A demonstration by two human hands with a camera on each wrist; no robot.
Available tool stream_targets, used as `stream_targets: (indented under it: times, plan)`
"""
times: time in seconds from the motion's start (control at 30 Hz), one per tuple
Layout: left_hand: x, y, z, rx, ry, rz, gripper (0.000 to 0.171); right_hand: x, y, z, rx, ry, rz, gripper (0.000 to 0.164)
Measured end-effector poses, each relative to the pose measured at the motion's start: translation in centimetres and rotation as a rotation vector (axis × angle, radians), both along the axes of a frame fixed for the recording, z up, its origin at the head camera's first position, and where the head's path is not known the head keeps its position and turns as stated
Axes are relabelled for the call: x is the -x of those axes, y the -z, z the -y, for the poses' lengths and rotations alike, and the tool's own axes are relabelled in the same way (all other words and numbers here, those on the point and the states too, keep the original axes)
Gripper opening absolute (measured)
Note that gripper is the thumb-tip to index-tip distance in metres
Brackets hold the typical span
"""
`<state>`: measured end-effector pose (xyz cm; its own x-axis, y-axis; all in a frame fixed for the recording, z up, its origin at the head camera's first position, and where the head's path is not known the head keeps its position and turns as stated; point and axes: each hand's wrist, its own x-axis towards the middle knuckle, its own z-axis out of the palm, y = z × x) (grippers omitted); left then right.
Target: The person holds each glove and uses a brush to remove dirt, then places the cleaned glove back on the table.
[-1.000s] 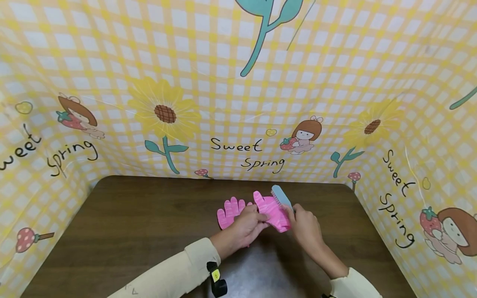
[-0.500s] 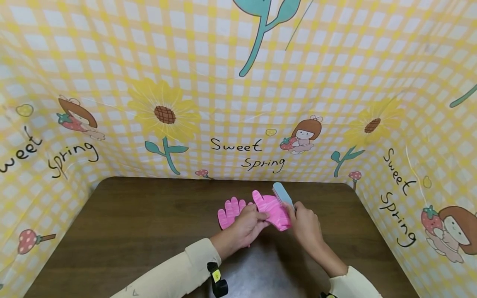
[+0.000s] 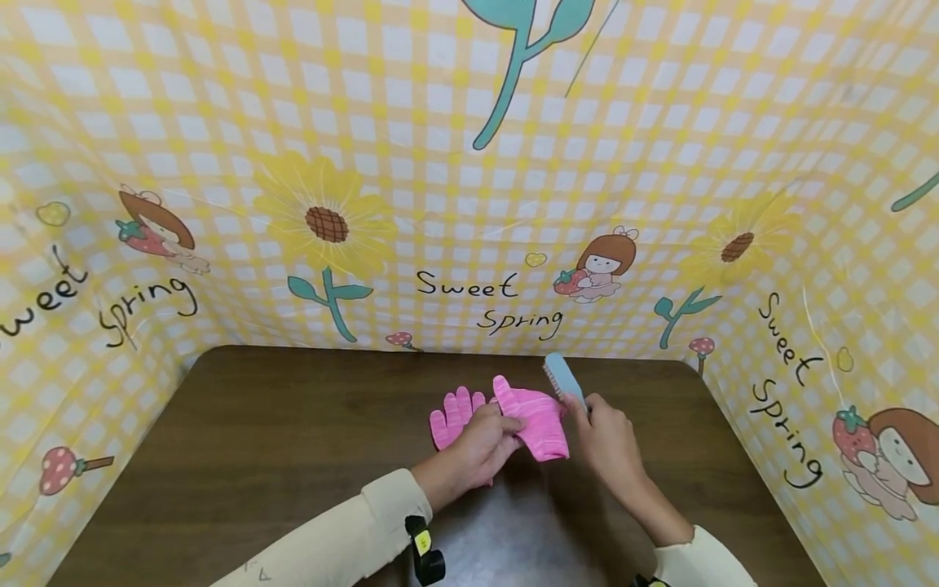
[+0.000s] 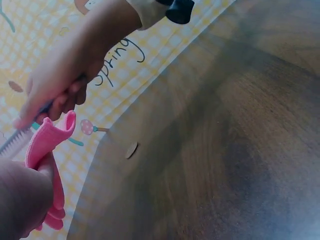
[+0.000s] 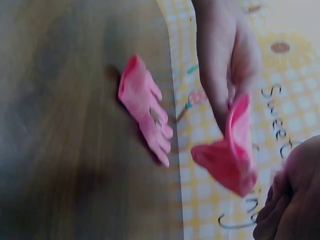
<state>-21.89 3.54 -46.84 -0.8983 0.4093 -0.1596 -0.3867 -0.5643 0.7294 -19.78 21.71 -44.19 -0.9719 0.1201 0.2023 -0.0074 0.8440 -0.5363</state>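
Glove [image 3: 541, 420] at lower centre is pinched by the left hand [image 3: 486, 444], brush [image 3: 562, 377] gripped by the right hand [image 3: 610, 440]. Best keep the glove taut.

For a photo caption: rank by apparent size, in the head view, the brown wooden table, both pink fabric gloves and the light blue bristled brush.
1. Table
2. Held glove and lying glove, unranked: both partly hidden
3. Brush, partly hidden

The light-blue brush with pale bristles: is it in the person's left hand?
No, the right hand grips the brush, while the left hand holds a pink fabric glove.
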Motion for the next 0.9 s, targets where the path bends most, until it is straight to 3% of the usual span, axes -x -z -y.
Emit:
stream_targets:
  times: [0.23, 0.43, 0.9]
  plan:
    - [0.4, -0.7, 0.1, -0.029, 0.018, 0.000, 0.060, -1.8, -0.3, 1.6, -0.060, -0.155, 0.000, 0.032]
    - [0.4, -1.0, 0.0, -0.026, 0.018, 0.003, 0.058, -1.5, 0.0, 1.3, -0.116, -0.123, -0.027, 0.035]
    - [0.0, -0.7, -0.2, -0.043, 0.016, -0.017, 0.062, -0.9, 0.3, 0.5, -0.106, -0.078, -0.015, 0.042]
